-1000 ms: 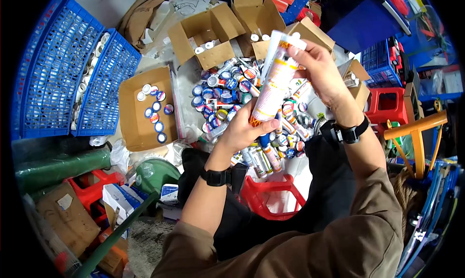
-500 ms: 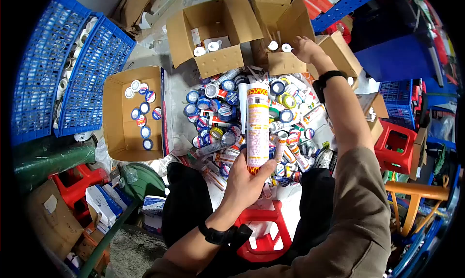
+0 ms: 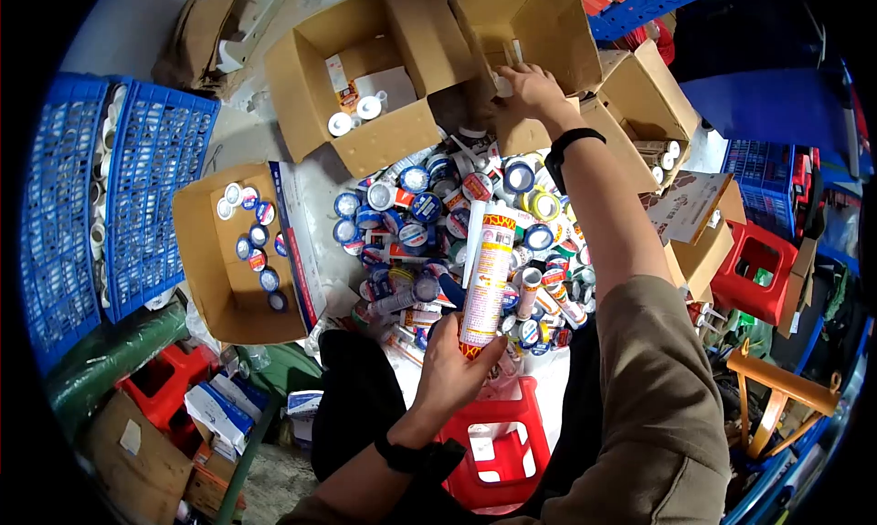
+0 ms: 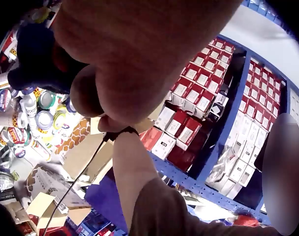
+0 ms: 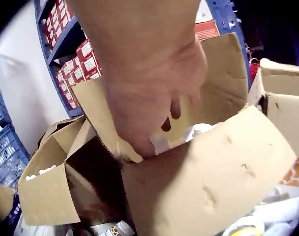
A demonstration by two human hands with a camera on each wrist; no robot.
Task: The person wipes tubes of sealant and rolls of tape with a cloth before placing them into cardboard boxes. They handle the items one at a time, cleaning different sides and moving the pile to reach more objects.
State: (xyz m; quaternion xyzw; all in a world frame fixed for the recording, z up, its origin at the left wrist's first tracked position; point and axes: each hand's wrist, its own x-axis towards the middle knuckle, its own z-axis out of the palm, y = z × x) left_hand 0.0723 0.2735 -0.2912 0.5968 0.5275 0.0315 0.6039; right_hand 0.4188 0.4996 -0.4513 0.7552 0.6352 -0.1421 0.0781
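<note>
In my left hand (image 3: 452, 365) is a white sealant cartridge with orange-and-yellow patterned ends (image 3: 488, 283), gripped near its lower end and held upright. A slim white nozzle (image 3: 473, 242) lies along its left side. My right hand (image 3: 537, 95) reaches over the front flap of a cardboard box (image 3: 523, 136). Its fingers hang loosely beside a white round end (image 3: 503, 84) inside that box. From the right wrist, the thumb is right at the box edge, and white pieces (image 5: 201, 129) show beyond the fingertips.
Below the hands spreads a pile of tape rolls (image 3: 415, 235) and tubes. Another cardboard box (image 3: 388, 132) with white-capped tubes stands left of the reached-into one. Tape rolls lie in a low box (image 3: 196, 251) farther left. A red stool (image 3: 534, 424) stands between the knees.
My right hand has left the cartridge's top and moved up to the box, then leftward to the white end inside it. The left hand keeps hold of the cartridge. The head view has shifted.
</note>
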